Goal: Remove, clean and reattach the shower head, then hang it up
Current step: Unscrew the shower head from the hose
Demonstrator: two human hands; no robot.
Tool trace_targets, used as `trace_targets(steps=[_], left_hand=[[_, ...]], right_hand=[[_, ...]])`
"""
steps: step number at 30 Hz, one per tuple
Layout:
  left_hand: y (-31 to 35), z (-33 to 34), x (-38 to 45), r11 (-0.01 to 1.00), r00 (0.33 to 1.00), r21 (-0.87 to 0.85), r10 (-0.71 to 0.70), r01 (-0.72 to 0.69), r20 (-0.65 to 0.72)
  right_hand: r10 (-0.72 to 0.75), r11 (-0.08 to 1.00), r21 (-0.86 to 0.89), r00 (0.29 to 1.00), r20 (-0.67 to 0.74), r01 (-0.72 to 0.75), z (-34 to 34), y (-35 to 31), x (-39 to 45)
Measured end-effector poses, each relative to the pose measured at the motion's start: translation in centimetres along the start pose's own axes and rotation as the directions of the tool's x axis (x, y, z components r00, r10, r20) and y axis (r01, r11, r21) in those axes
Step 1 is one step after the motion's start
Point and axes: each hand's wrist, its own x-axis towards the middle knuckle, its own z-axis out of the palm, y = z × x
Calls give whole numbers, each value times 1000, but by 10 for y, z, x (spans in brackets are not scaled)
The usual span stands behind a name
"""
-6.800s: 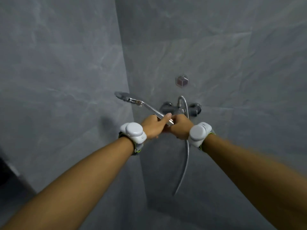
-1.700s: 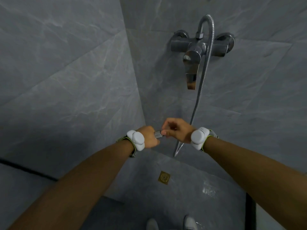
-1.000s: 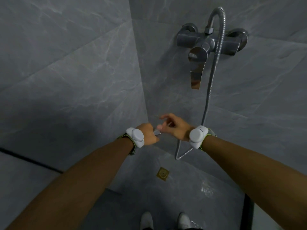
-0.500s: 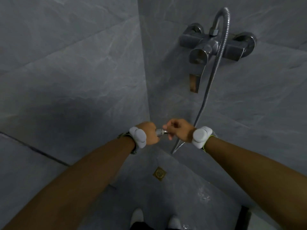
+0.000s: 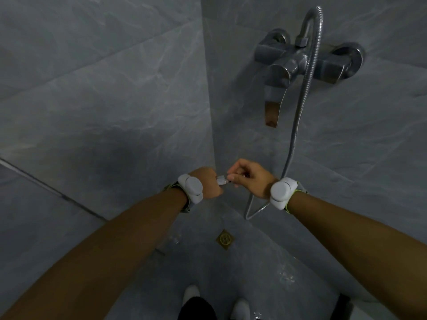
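Left hand (image 5: 208, 184) closed round shower handle end (image 5: 221, 181) | right hand (image 5: 250, 179) pinched hose nut (image 5: 231, 179) just beside it | hose (image 5: 298, 125) rose beyond right hand to mixer tap (image 5: 298, 65)

Shower head's gone from up by the mixer tap (image 5: 300, 63) — now both hands are down low in the corner, right hand (image 5: 248, 177) pinching the hose nut (image 5: 222, 181) against the left hand (image 5: 206, 182).

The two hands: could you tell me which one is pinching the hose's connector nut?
The right hand, fingertips on the nut; the left hand is fisted.
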Motion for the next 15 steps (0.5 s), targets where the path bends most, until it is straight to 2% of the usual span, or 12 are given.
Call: trace_targets(steps=[3,7,12,15], left_hand=[[-5,0,2,998,998,-50,-30,32,46],[-10,3,2,977,982,-193,-61,95,177],[-26,-7,9,939,888,-267,-76,216,454],[-32,-10,19,953,897,-237,-68,187,436]], right_hand=[[-94,996,7,994,-54,94,3,4,2],[-138,990,-29,990,-4,138,7,11,10],[-153,984,-88,987,44,157,14,21,23],[-89,996,-13,995,39,90,18,23,32]])
